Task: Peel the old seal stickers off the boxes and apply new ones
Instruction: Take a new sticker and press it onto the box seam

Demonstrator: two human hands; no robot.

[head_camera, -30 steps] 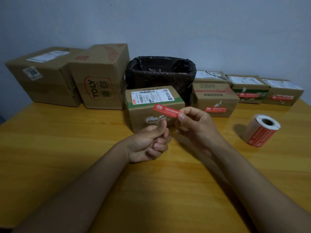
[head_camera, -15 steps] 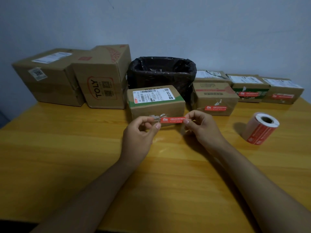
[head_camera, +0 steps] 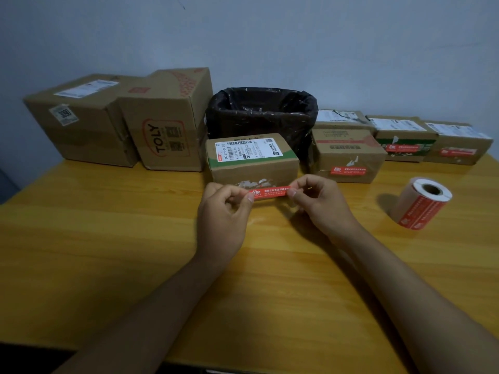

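A red seal sticker (head_camera: 270, 192) is stretched level between my hands. My left hand (head_camera: 224, 214) pinches its left end and my right hand (head_camera: 318, 203) pinches its right end. The sticker hangs just in front of the lower front face of a small cardboard box (head_camera: 253, 163). That face carries torn white residue (head_camera: 253, 182) just above the sticker. A roll of red seal stickers (head_camera: 421, 202) lies on the table to the right.
A black-lined bin (head_camera: 262, 112) stands behind the small box. Two large cartons (head_camera: 81, 120) (head_camera: 167, 122) sit at back left. Three small boxes (head_camera: 348, 157) (head_camera: 405, 141) (head_camera: 459, 144) with red seals line the back right. The wooden table (head_camera: 108, 252) stretches toward me.
The sticker came down from above the box top to its front face. My left hand rose from a fist and took the sticker's left end.
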